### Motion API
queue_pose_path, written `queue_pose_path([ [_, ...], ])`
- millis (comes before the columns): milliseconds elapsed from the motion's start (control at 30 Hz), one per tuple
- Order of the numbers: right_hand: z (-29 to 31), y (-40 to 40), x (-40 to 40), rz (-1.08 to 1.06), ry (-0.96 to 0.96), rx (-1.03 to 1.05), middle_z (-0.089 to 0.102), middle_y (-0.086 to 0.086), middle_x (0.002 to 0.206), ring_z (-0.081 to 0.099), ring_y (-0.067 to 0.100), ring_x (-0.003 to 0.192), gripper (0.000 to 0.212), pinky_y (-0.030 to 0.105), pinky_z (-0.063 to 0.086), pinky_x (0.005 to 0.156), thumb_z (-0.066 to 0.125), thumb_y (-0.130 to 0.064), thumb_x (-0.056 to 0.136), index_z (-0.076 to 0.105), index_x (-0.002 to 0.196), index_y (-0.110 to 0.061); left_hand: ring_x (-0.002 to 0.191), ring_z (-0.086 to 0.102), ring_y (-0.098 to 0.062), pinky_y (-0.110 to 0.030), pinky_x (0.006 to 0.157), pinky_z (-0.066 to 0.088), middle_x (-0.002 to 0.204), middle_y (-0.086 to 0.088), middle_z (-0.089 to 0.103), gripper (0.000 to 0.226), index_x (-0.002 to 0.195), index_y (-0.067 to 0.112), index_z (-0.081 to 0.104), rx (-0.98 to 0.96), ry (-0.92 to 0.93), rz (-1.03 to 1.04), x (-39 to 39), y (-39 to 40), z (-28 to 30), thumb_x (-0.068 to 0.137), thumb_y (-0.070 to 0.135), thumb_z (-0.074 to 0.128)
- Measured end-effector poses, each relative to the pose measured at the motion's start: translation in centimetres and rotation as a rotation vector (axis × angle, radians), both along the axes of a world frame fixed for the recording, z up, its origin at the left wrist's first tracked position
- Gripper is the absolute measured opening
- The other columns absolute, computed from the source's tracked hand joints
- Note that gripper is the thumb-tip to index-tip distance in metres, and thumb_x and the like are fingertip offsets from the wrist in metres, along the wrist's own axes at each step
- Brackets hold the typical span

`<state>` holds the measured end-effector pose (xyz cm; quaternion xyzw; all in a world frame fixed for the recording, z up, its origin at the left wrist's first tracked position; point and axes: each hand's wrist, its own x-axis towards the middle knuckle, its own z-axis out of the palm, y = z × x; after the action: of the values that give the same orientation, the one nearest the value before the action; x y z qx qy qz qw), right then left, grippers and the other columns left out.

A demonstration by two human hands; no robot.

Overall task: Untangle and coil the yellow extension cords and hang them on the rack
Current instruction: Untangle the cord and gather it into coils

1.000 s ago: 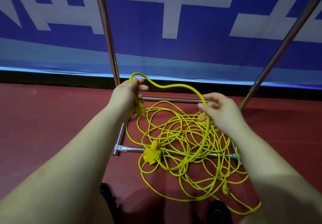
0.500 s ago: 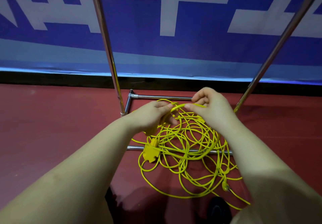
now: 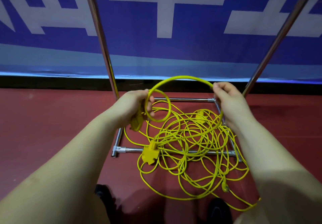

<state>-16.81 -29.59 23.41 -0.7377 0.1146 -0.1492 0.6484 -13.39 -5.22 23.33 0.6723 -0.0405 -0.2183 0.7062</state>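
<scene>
One small loop of thick yellow cord (image 3: 157, 108) held in left hand (image 3: 135, 104), fingers curled round it. Right hand (image 3: 226, 98) pinches next bit. Rest lies in messy yellow pile (image 3: 191, 145) on red floor (image 3: 52, 128) over shiny metal rack base (image 3: 183, 99). Pull hard, knots could tighten or snag on bar.

One camera only, worn on the person's head. It looks forward and steeply down, close over both forearms, onto the red floor (image 3: 52, 128) and the blue banner (image 3: 191, 53) beyond.
</scene>
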Motion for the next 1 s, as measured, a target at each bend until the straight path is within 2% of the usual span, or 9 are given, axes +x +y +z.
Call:
queue_pose_path([
  [100, 0.3, -0.5, 0.1, -0.026, 0.073, 0.012, 0.058, -0.013, 0.060, 0.053, 0.019, 0.077, 0.017, 0.041, 0.041, 0.076, 0.062, -0.049, 0.071, 0.066, 0.064, -0.033, 0.058, 0.066, -0.027, -0.038, 0.073, 0.050, 0.057, -0.011, 0.064, 0.034, 0.079, 0.006, 0.059, 0.104, 0.055, -0.158, -0.7, 0.0, 0.1, 0.099, 0.020, 0.035],
  [167, 0.3, -0.2, 0.1, -0.003, 0.079, -0.004, 0.056, -0.010, 0.062, 0.051, 0.021, 0.076, 0.017, 0.041, 0.039, 0.076, 0.062, -0.049, 0.066, 0.066, 0.060, -0.033, 0.061, 0.068, -0.027, -0.033, 0.069, 0.053, 0.063, -0.015, 0.068, 0.035, 0.081, 0.004, 0.060, 0.128, 0.125, -0.231, -1.2, -0.3, 0.5, 0.099, 0.017, 0.033],
  [300, -0.1, 1.1, -0.1, 0.114, 0.060, -0.131, 0.057, -0.007, 0.069, 0.052, 0.009, 0.074, 0.022, 0.026, 0.040, 0.075, 0.069, -0.034, 0.078, 0.061, 0.060, -0.023, 0.061, 0.069, -0.023, -0.032, 0.066, 0.055, 0.068, -0.015, 0.070, 0.037, 0.083, 0.000, 0.058, 0.093, 0.241, -0.299, -2.0, -1.3, 0.8, 0.098, 0.015, 0.028],
  [367, 0.0, 1.6, -0.3, 0.170, 0.056, -0.215, 0.055, -0.010, 0.068, 0.049, 0.000, 0.067, 0.021, 0.010, 0.038, 0.065, 0.068, -0.028, 0.082, 0.060, 0.064, -0.021, 0.060, 0.068, -0.021, -0.030, 0.063, 0.055, 0.068, -0.012, 0.070, 0.040, 0.084, 0.001, 0.059, 0.066, 0.266, -0.301, -2.1, -1.6, 0.8, 0.100, 0.019, 0.027],
  [433, 0.1, 2.1, -0.6, 0.240, 0.071, -0.313, 0.056, -0.010, 0.068, 0.048, -0.001, 0.063, 0.018, 0.007, 0.036, 0.058, 0.069, -0.029, 0.081, 0.061, 0.066, -0.021, 0.060, 0.068, -0.019, -0.028, 0.061, 0.054, 0.068, -0.011, 0.071, 0.043, 0.085, 0.002, 0.060, 0.063, 0.264, -0.303, -2.1, -1.9, 0.7, 0.101, 0.023, 0.026],
  [600, -0.5, 3.9, -1.1, 0.419, 0.104, -0.439, 0.060, -0.007, 0.061, 0.048, 0.005, 0.058, 0.017, 0.024, 0.040, 0.059, 0.074, -0.032, 0.076, 0.063, 0.071, -0.020, 0.050, 0.059, -0.014, -0.026, 0.052, 0.049, 0.060, -0.001, 0.065, 0.038, 0.091, 0.007, 0.061, 0.161, 0.121, -0.345, -2.6, -3.0, -0.2, 0.103, 0.022, 0.028],
  [733, -0.4, 3.6, -0.9, 0.310, 0.101, -0.487, 0.055, -0.006, 0.069, 0.049, 0.008, 0.059, 0.023, 0.026, 0.038, 0.057, 0.070, -0.042, 0.077, 0.054, 0.078, -0.026, 0.039, 0.033, -0.005, -0.020, 0.045, 0.039, 0.048, 0.009, 0.039, 0.030, 0.083, 0.010, 0.051, 0.086, -0.013, -0.263, -2.4, -3.2, 0.0, 0.103, 0.020, 0.030],
  [900, -0.6, 1.9, -1.4, 0.511, 0.418, -0.721, 0.059, -0.009, 0.063, 0.045, 0.007, 0.055, 0.036, 0.026, 0.035, 0.057, 0.043, -0.046, 0.094, 0.054, 0.073, -0.019, 0.035, 0.026, -0.003, -0.016, 0.041, 0.036, 0.046, 0.010, 0.033, 0.033, 0.077, 0.013, 0.047, -0.058, -0.043, 0.002, -0.7, -1.4, 0.4, 0.103, 0.021, 0.028],
  [1000, -0.5, 1.4, -1.0, 0.329, 0.195, -0.407, 0.057, -0.005, 0.066, 0.047, 0.005, 0.051, 0.014, 0.022, 0.037, 0.055, 0.053, -0.030, 0.093, 0.054, 0.083, -0.020, 0.039, 0.028, -0.005, -0.020, 0.046, 0.036, 0.046, 0.010, 0.034, 0.034, 0.077, 0.014, 0.048, -0.028, -0.059, 0.063, -0.1, -0.5, 0.0, 0.103, 0.022, 0.029],
])
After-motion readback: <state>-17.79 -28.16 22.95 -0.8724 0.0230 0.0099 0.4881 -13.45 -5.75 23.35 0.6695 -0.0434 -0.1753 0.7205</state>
